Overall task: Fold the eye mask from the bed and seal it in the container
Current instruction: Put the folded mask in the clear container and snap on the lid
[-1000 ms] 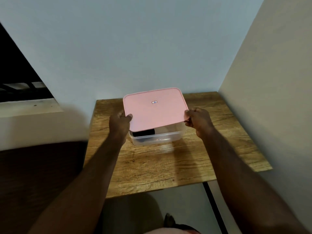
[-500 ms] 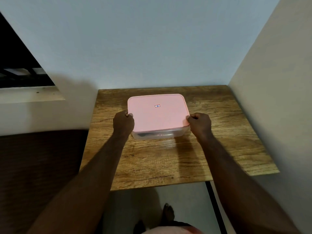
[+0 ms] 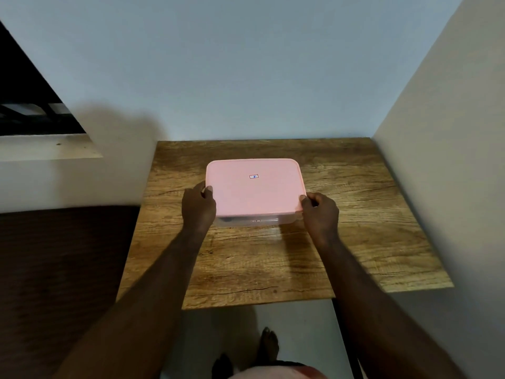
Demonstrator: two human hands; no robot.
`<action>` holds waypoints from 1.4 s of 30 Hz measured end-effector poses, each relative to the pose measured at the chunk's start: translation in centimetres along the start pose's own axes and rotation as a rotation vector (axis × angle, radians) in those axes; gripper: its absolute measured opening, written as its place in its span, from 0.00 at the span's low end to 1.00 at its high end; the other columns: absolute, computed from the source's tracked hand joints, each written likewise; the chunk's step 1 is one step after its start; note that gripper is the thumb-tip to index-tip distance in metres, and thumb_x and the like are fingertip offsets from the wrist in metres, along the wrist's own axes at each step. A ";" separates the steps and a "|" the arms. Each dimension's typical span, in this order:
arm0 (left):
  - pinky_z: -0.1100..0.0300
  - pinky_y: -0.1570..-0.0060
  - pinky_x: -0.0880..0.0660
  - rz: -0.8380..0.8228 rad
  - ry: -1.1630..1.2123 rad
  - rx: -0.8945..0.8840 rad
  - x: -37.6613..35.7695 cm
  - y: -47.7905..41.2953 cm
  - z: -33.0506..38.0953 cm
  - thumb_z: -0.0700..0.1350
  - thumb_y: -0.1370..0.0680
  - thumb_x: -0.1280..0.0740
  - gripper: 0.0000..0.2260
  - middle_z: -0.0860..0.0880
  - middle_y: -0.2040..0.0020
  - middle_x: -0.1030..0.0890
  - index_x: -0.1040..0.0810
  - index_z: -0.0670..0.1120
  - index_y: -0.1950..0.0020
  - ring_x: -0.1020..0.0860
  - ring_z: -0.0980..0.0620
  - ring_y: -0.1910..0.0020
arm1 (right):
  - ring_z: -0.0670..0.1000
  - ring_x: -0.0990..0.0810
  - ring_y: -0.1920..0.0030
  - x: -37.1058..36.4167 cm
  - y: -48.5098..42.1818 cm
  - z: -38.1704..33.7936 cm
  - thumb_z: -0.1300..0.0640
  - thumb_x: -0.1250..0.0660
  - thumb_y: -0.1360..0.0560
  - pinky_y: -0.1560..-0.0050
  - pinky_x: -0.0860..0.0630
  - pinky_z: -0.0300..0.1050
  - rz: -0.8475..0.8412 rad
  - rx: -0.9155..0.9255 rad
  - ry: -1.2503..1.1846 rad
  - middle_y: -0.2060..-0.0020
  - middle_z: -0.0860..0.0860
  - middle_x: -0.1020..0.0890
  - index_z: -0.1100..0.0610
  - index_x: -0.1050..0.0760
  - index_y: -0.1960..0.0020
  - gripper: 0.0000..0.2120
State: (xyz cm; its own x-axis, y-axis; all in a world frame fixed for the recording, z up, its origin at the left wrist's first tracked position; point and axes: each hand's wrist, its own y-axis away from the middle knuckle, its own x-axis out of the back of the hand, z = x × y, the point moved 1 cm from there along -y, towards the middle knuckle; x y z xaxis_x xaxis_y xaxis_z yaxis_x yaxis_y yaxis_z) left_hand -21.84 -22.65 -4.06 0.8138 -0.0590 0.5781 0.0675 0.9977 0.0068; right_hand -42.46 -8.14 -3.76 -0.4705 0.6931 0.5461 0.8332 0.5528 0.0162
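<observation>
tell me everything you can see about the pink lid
The pink lid is a flat, rounded-corner rectangle, plastic by its look, matte, with a raised rim and a small rectangular sticker near its centre. It lies level on top of the clear container, which stands on the wooden table. Whether it is fully snapped shut cannot be told. The left hand grips its left edge with the thumb on top, and the right hand grips its near right corner.

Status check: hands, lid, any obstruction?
Left hand and right hand gripping pink lid edges. Lid sits on clear container. Nothing blocking on table.
</observation>
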 end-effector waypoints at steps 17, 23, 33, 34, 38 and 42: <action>0.56 0.56 0.23 0.078 0.202 0.287 -1.6 2.1 0.2 0.50 0.18 0.39 0.13 0.45 0.44 0.23 0.29 0.43 0.38 0.24 0.50 0.52 | 0.51 0.17 0.51 -0.6 -3.5 0.0 0.50 0.33 0.21 0.56 0.16 0.48 -0.060 -0.278 -0.348 0.46 0.52 0.18 0.56 0.25 0.37 0.16; 0.50 0.61 0.17 -0.027 0.568 0.476 -3.9 5.9 0.6 0.50 0.21 0.34 0.13 0.46 0.48 0.21 0.29 0.43 0.42 0.18 0.46 0.52 | 0.57 0.20 0.67 -3.6 4.3 -0.4 0.42 0.37 0.21 0.66 0.23 0.49 -0.380 -0.357 -0.499 0.63 0.60 0.16 0.64 0.20 0.55 0.24; 0.57 0.66 0.19 -0.173 0.659 0.485 -3.7 7.7 1.2 0.45 0.23 0.30 0.14 0.42 0.63 0.19 0.27 0.37 0.44 0.18 0.50 0.67 | 0.53 0.24 0.74 -5.0 7.0 -1.0 0.48 0.33 0.22 0.72 0.27 0.43 -0.468 -0.238 -0.452 0.73 0.60 0.20 0.68 0.20 0.60 0.22; 0.58 0.67 0.20 -0.190 0.667 0.485 -3.7 7.6 1.2 0.45 0.23 0.31 0.14 0.42 0.63 0.20 0.27 0.37 0.44 0.19 0.51 0.68 | 0.53 0.25 0.75 -5.1 7.0 -1.2 0.50 0.33 0.21 0.72 0.28 0.43 -0.459 -0.240 -0.461 0.73 0.60 0.21 0.69 0.21 0.61 0.22; 0.59 0.70 0.22 -0.234 0.674 0.499 -3.8 7.2 1.0 0.45 0.22 0.32 0.14 0.44 0.65 0.21 0.28 0.38 0.43 0.19 0.52 0.70 | 0.51 0.25 0.76 -5.0 6.6 -1.5 0.51 0.33 0.21 0.73 0.28 0.42 -0.488 -0.240 -0.465 0.72 0.60 0.21 0.69 0.22 0.60 0.21; 0.62 0.75 0.27 -0.237 0.620 0.506 -3.3 6.4 -0.1 0.49 0.26 0.29 0.19 0.42 0.57 0.17 0.26 0.39 0.41 0.20 0.50 0.66 | 0.50 0.26 0.74 -4.4 6.0 -1.6 0.48 0.33 0.21 0.71 0.28 0.42 -0.571 -0.237 -0.409 0.73 0.54 0.22 0.60 0.23 0.62 0.17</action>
State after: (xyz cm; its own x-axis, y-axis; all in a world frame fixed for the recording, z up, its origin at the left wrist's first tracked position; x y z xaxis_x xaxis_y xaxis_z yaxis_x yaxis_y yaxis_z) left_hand -24.06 -16.11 -5.99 0.9909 -0.1294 -0.0382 0.1301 0.8422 0.5233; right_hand -34.86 -8.62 -4.75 -0.8814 0.4704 0.0435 0.4451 0.7960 0.4101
